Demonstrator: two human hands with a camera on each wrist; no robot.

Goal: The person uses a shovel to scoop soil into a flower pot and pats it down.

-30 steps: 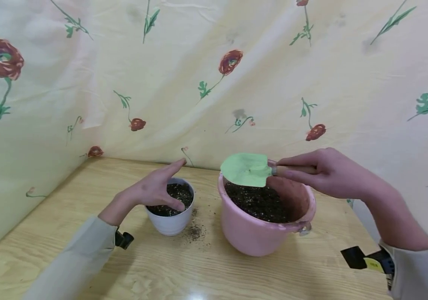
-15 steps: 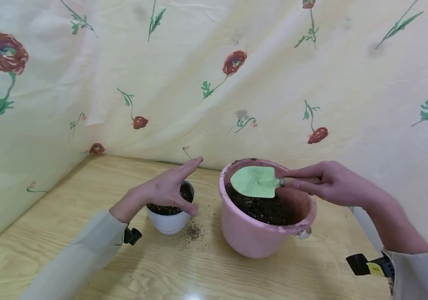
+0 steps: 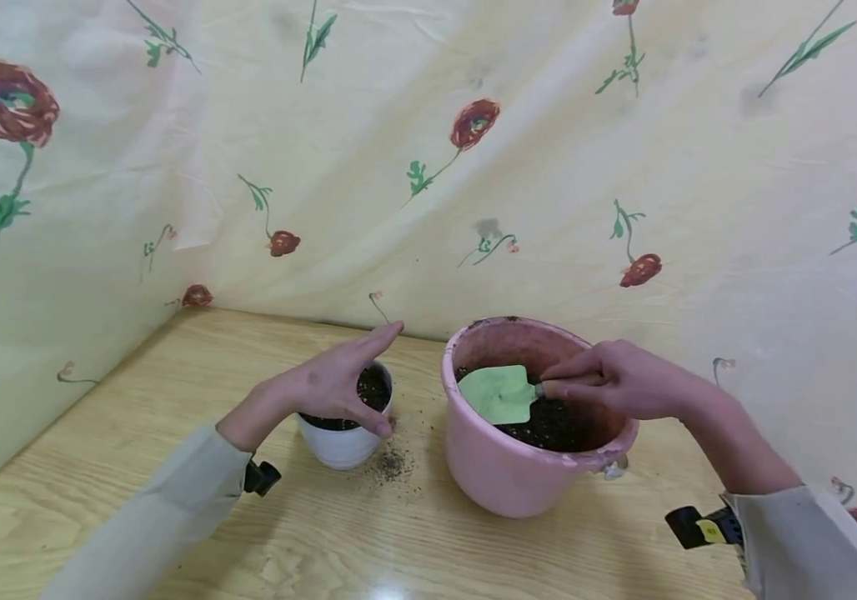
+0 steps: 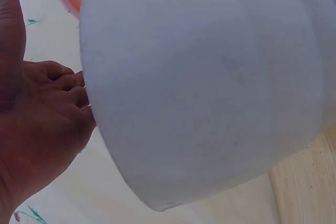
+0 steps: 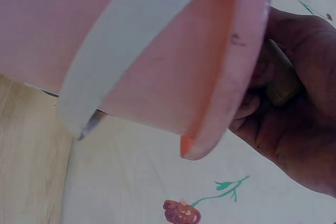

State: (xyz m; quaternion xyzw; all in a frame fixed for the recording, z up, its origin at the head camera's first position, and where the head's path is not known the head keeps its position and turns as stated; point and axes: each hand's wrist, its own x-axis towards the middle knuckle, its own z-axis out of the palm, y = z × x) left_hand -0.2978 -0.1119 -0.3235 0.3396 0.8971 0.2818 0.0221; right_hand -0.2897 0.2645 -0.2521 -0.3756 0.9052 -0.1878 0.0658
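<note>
My right hand point(image 3: 616, 382) grips the wooden handle point(image 5: 283, 80) of a hand trowel with a pale green blade point(image 3: 498, 395). The blade is inside the mouth of a pink bucket point(image 3: 503, 475), low over dark soil point(image 3: 548, 427). Over a small white flowerpot point(image 3: 342, 448) with soil in it hovers my left hand point(image 3: 334, 379), its fingers extended and thumb spread apart. That hand hides part of the pot's rim and soil. In the left wrist view the white pot's wall point(image 4: 199, 87) fills most of the picture, with the palm beyond its rim.
Spilled soil point(image 3: 393, 465) lies on the wooden table point(image 3: 308, 542) between pot and bucket. A flower-patterned cloth point(image 3: 368, 167) hangs behind and at the left. The bucket's white handle point(image 5: 115, 51) hangs down its side.
My right hand has lowered the trowel from above the bucket's rim into its mouth, toward the soil. My left hand has shifted slightly right over the white pot.
</note>
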